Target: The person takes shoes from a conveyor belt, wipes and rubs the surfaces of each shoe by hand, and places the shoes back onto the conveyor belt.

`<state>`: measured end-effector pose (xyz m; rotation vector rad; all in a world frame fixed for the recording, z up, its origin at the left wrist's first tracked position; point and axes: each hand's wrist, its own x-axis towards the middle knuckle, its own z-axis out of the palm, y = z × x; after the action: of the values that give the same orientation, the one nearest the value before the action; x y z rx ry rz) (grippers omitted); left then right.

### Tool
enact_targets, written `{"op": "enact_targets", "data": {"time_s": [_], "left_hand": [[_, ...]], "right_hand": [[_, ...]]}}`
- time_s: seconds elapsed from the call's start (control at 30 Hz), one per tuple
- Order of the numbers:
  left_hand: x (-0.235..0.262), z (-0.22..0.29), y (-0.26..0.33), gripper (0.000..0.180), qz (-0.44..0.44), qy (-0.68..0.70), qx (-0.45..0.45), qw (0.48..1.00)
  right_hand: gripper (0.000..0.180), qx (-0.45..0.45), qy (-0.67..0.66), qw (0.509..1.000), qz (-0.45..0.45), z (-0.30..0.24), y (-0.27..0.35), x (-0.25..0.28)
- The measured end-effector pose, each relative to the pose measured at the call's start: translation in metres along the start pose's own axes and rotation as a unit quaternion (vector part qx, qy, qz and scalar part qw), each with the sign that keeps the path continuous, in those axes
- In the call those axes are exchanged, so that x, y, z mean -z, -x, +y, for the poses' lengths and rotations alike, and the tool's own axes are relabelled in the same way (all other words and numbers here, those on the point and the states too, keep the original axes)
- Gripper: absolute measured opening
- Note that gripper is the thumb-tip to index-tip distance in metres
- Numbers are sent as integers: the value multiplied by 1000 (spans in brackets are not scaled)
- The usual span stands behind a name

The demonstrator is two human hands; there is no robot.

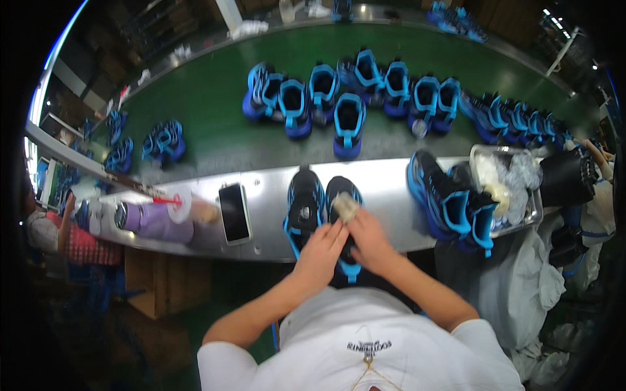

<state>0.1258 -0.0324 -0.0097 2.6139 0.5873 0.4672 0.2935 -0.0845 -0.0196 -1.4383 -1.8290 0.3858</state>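
Head view: hands (345,244) press crumpled wad (345,208) into shoe (342,215).

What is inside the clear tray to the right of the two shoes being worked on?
The clear tray holds crumpled pale wadding. A black and blue shoe pair covers its left side.

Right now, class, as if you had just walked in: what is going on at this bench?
A person in a white shirt stands at a metal ledge beside a green conveyor belt carrying rows of blue shoes. Both hands work on the right one of a black-and-blue pair of shoes: the left hand steadies it, and the right hand holds a crumpled wad over its opening. A phone lies nearby.
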Motion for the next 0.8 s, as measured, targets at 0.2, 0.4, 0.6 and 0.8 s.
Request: {"op": "enact_targets", "data": {"time_s": [0.2, 0.4, 0.6, 0.8], "left_hand": [[97, 44, -38, 29, -26, 213, 11, 977], [160, 149, -84, 25, -46, 602, -451, 658], [189, 111, -80, 19, 72, 548, -450, 701], [156, 39, -83, 11, 195, 386, -22, 901]], "right_hand": [[72, -15, -18, 1000, -14, 13, 20, -7], [75, -153, 158, 975, 21, 28, 22, 71], [61, -90, 164, 982, 14, 1, 7, 78], [41, -84, 7, 996, -1, -16, -14, 71]]}}
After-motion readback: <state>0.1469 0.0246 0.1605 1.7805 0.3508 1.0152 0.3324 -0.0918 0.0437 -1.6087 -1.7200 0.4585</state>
